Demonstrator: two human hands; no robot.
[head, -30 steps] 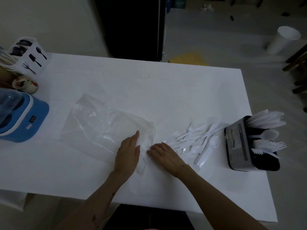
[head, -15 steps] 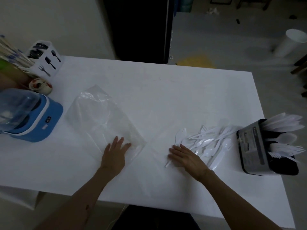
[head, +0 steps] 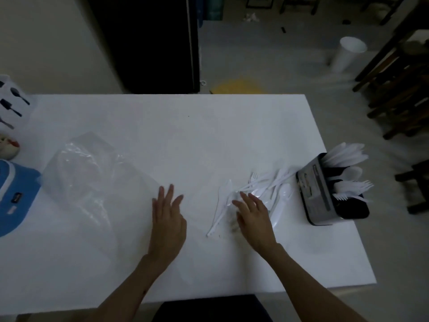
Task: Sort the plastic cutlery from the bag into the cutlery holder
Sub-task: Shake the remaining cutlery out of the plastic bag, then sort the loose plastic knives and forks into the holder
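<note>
A pile of loose white plastic cutlery (head: 267, 184) lies on the white table (head: 185, 135), just left of the black cutlery holder (head: 318, 196), which holds several white knives, spoons and forks. My right hand (head: 253, 212) lies flat with straight fingers on the near left part of the pile, beside a white piece (head: 220, 210) that juts toward me. My left hand (head: 168, 217) is flat on the table with fingers spread, right of the empty clear plastic bag (head: 86, 182) and holding nothing.
A blue and white appliance (head: 14, 196) sits at the left edge, with a small patterned cup (head: 8, 146) and a white holder with cutlery icons (head: 11, 103) behind it. A white bin (head: 348, 53) and dark wooden furniture (head: 399, 89) stand on the floor beyond the table.
The bag has been pushed left and now lies apart from my left hand, which has come off it. My right hand has stayed on the cutlery pile. The view has shifted right.
</note>
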